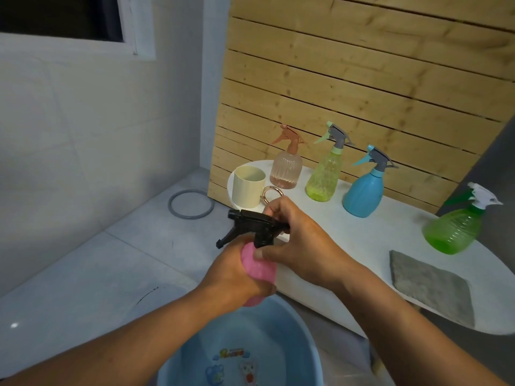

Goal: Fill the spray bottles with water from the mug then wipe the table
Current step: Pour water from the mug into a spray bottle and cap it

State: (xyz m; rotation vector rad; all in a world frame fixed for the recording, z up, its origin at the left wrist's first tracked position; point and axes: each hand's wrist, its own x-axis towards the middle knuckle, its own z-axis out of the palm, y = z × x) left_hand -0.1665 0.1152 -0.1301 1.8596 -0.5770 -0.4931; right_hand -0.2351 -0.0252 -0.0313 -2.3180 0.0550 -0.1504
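Note:
A pink spray bottle [260, 270] is held above a blue basin, just off the table's near edge. My left hand [235, 277] grips its body. My right hand [299, 240] grips its black spray head [255, 225] at the collar. On the white table [362, 246] a cream mug [248, 186] with a metal handle stands at the left end. To its right stand a peach bottle [287, 168], a yellow-green bottle [323, 176], a blue bottle [363, 192] and a green bottle [454, 232]. A grey cloth [432, 285] lies flat on the right part.
The blue basin [303, 332] sits on the floor below my hands, with stickers on its bottom. A grey ring [191, 204] lies on the tiled floor to the left. A wooden slat panel [348, 79] backs the table, and a white wall closes the left side.

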